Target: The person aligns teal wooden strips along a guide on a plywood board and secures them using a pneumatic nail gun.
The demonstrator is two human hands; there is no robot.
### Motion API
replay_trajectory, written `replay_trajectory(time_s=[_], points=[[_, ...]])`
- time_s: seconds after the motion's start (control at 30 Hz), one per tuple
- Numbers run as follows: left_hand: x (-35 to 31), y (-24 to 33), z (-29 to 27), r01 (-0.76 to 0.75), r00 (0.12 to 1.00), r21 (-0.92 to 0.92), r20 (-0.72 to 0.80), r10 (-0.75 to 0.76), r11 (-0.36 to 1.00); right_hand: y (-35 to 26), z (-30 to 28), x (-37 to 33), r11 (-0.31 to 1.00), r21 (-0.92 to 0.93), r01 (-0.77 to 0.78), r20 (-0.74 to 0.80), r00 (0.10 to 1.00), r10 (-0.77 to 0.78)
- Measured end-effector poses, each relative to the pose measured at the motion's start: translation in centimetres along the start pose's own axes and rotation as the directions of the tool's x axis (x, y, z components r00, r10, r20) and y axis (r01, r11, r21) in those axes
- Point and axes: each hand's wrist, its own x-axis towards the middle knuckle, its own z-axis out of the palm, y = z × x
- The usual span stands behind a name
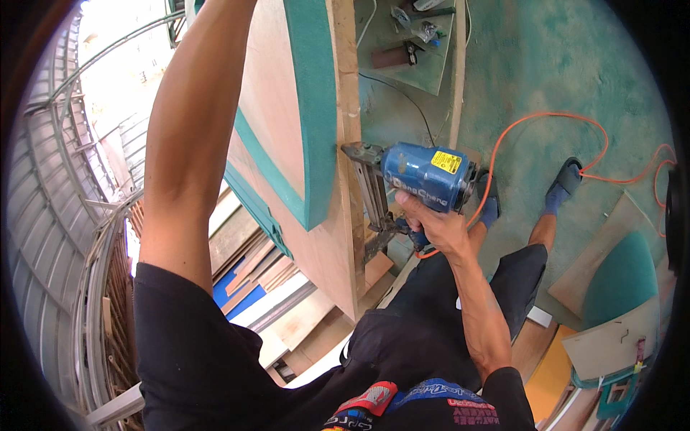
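My right hand (pixel 440 226) is wrapped round the grip of a blue pneumatic nail gun (pixel 424 172). The gun's nose meets, or nearly meets, the wooden edge of a large plywood panel (pixel 334 266); actual contact is hard to make out. A curved strip of teal-green material (pixel 316 108) borders the panel's pale face, with its lower end at a pointed corner. My left arm reaches up along the panel's left side and leaves the picture at the top, so my left hand is out of sight.
An orange air hose (pixel 546 115) loops from the gun across the green floor near my sandalled feet. Stacked boards (pixel 255 269) lie beneath the panel. Offcuts and a teal padded piece (pixel 622 284) sit at the right. A board (pixel 413 61) with small items lies at the top.
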Motion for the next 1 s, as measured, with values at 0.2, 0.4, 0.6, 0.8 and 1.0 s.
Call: replay_trajectory(time_s=[0.2,0.4,0.6,0.8,1.0], points=[[1.9,-1.3,0.3,-0.227,0.974,0.360,0.063,0.219,0.905,0.2,1.7,1.4,0.998,0.025,0.060,0.024,0.998,-0.061],[2.2,0.3,1.5,0.168,0.983,-0.094,-0.053,-0.173,0.981,1.0,3.0,1.6,0.983,0.055,0.178,-0.065,0.983,-0.174],[1.2,-0.4,1.4,0.131,0.977,-0.180,-0.141,-0.157,0.975,1.4,3.0,0.7,0.995,0.093,0.042,-0.029,0.999,-0.040],[0.2,0.7,-0.7,0.103,0.995,-0.136,0.002,-0.103,0.985,1.7,3.1,0.7,0.993,0.075,0.091,-0.053,0.995,-0.087],[1.1,0.6,-0.6,0.040,0.999,-0.069,0.002,-0.040,0.997,0.8,2.7,0.9,0.998,-0.002,0.061,-0.066,0.996,-0.061]])
